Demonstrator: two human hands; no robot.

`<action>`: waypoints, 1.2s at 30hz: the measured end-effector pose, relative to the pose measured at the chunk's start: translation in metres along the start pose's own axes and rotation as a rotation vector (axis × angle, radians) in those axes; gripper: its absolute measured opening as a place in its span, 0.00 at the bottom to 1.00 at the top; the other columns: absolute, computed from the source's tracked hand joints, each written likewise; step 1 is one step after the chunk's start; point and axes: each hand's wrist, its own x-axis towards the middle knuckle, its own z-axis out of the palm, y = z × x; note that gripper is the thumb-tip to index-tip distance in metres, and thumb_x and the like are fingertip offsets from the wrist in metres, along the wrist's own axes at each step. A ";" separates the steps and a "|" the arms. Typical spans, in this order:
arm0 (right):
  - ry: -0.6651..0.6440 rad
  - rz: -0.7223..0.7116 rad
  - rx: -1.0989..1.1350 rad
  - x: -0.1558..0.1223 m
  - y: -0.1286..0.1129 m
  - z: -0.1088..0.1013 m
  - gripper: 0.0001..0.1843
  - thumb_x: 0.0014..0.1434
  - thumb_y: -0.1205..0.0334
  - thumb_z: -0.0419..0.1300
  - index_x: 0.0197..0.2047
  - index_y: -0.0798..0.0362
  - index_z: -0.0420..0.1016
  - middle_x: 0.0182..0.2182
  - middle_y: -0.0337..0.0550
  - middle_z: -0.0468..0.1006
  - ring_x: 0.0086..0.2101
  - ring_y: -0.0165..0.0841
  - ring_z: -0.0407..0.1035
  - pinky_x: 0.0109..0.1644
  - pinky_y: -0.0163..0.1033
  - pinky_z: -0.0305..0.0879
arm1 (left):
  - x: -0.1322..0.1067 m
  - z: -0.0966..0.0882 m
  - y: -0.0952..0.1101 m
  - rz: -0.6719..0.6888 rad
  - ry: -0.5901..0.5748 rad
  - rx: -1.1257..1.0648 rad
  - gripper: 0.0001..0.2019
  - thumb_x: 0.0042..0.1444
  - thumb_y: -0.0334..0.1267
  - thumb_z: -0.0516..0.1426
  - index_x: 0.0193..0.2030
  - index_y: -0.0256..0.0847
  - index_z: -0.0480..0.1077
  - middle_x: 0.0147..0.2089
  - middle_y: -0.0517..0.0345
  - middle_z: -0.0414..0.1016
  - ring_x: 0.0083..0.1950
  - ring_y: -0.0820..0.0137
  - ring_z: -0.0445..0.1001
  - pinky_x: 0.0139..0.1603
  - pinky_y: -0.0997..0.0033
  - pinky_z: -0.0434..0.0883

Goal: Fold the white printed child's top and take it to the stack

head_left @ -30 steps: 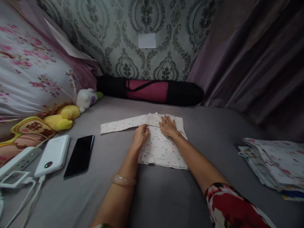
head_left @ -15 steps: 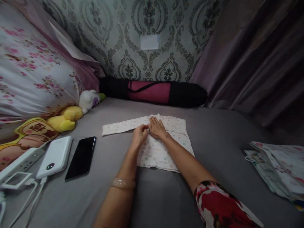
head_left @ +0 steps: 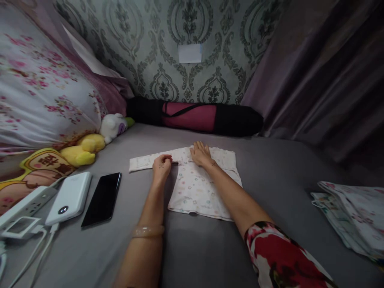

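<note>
Though dim, grey bed [head_left: 210, 248], garment [head_left: 195, 192], wallpaper [head_left: 144, 48].

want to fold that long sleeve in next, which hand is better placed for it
Probably left: the left hand sits on the sleeve where it leaves the shirt, the right hand lies flat at its top.

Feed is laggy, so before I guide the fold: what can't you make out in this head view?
Head view:
- Left hand: fingers curl under the knuckles, so its grip on the sleeve is hidden.
- Shirt: middle covered by the right hand and forearm.
- Folded cloths: cut off by the right edge.
- Power strip: cut off by the left edge.
</note>
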 end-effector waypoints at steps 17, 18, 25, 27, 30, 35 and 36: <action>0.031 0.034 -0.070 0.009 0.007 0.012 0.31 0.70 0.55 0.42 0.70 0.64 0.52 0.70 0.59 0.52 0.68 0.45 0.43 0.69 0.54 0.36 | -0.010 -0.049 0.025 -0.343 0.570 0.726 0.23 0.55 0.38 0.57 0.55 0.29 0.64 0.61 0.27 0.62 0.65 0.41 0.60 0.59 0.42 0.62; 0.078 -0.002 -0.078 0.007 0.003 0.010 0.29 0.70 0.58 0.43 0.68 0.63 0.57 0.68 0.59 0.56 0.67 0.45 0.47 0.68 0.53 0.40 | -0.010 -0.050 0.024 -0.356 0.557 0.742 0.22 0.55 0.38 0.57 0.55 0.29 0.64 0.60 0.27 0.62 0.64 0.41 0.60 0.59 0.42 0.62; 0.063 -0.203 -0.041 -0.002 -0.027 0.012 0.19 0.70 0.60 0.44 0.48 0.53 0.76 0.48 0.52 0.73 0.50 0.39 0.66 0.55 0.40 0.60 | -0.006 -0.057 0.019 -0.399 0.554 0.773 0.23 0.55 0.40 0.57 0.55 0.29 0.64 0.60 0.27 0.65 0.64 0.43 0.62 0.59 0.46 0.63; 0.024 -0.201 -0.037 -0.002 -0.028 0.016 0.17 0.70 0.58 0.47 0.50 0.53 0.75 0.49 0.52 0.72 0.50 0.39 0.66 0.54 0.40 0.60 | -0.006 -0.059 0.018 -0.416 0.543 0.759 0.22 0.56 0.41 0.57 0.54 0.28 0.65 0.60 0.27 0.66 0.64 0.43 0.62 0.60 0.47 0.62; -0.015 -0.195 -0.009 0.001 -0.024 0.016 0.15 0.68 0.57 0.50 0.50 0.53 0.74 0.51 0.52 0.70 0.52 0.39 0.65 0.55 0.39 0.60 | -0.003 -0.063 0.015 -0.402 0.543 0.713 0.17 0.57 0.40 0.56 0.49 0.31 0.69 0.58 0.29 0.69 0.64 0.43 0.63 0.61 0.46 0.61; -0.077 -0.304 0.070 0.006 -0.017 0.010 0.14 0.66 0.57 0.55 0.48 0.53 0.76 0.55 0.48 0.68 0.54 0.36 0.65 0.58 0.36 0.59 | 0.017 -0.069 0.009 -0.329 0.640 0.249 0.13 0.52 0.36 0.58 0.44 0.36 0.68 0.47 0.42 0.76 0.53 0.52 0.74 0.56 0.51 0.69; -0.094 -0.323 0.070 0.007 -0.016 0.009 0.14 0.65 0.57 0.55 0.49 0.53 0.76 0.57 0.48 0.68 0.55 0.36 0.65 0.59 0.36 0.58 | 0.022 -0.070 0.008 -0.310 0.641 0.063 0.13 0.50 0.34 0.58 0.44 0.36 0.68 0.44 0.46 0.76 0.50 0.56 0.76 0.52 0.54 0.71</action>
